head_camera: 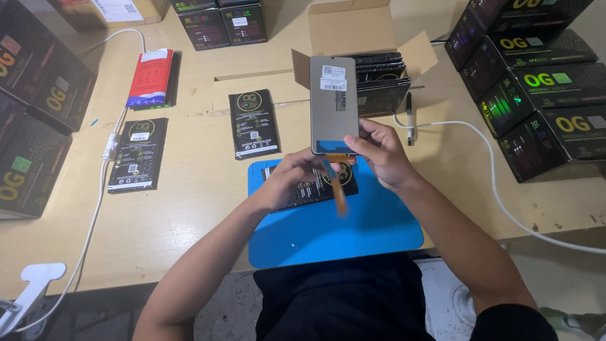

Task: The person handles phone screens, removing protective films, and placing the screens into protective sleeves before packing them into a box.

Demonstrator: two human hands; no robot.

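**Screen panel held upright over the blue mat**

You hold the grey screen panel (334, 104) upright above the blue mat (353, 227), its orange ribbon cable (338, 189) dangling from the lower edge. Your right hand (382, 155) grips the panel's bottom right corner, fingers closed on it. Your left hand (293, 177) sits just below, fingertips pinching near the cable's root — the exact hold is blurred. A black packet (319, 186) lies on the mat under your hands. Behind the panel stands an open cardboard box (372, 47) of black packets; a white cable (499, 183) runs along the table on your right
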